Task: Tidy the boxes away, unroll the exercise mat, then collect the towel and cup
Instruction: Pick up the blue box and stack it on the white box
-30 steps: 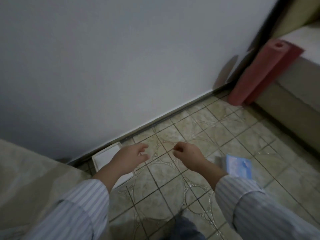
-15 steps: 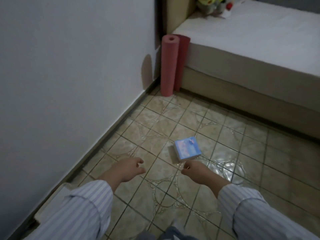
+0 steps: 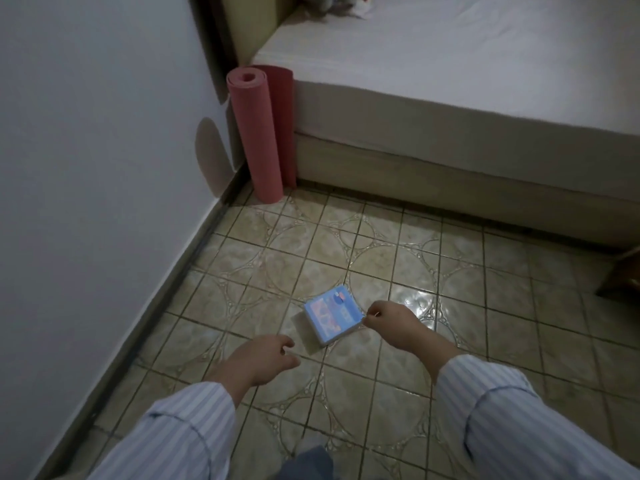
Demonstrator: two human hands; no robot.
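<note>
Closer now, the right hand reaches the blue box on the floor, fingers curled at its corner; left hand hovers loosely spread.

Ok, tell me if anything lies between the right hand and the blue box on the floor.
Nothing visible does. The right hand is at the right edge of the blue box, fingers curled, though contact is unclear. The left hand hangs to the box's left above bare tiled floor.
</note>
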